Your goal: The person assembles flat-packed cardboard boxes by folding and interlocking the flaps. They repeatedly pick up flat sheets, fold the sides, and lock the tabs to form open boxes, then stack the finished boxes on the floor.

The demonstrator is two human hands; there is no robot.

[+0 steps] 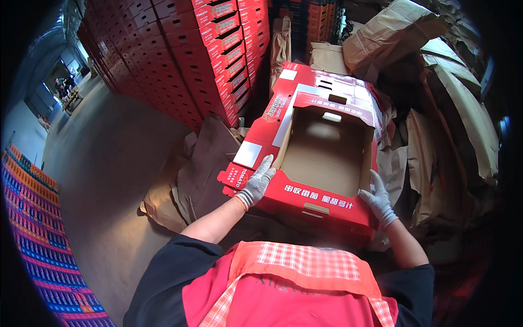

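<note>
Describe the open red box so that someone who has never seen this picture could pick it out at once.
Find the tall stack of red cartons at the upper left. Right of its foot lie flat red cardboard sheets. The open red box sits over them; unlike these flat neighbours, it has raised walls around a bare brown inside.

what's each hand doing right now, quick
Left hand: open, fingers extended at the red box's near left corner.
Right hand: open, thumb spread at its near right corner.
</note>
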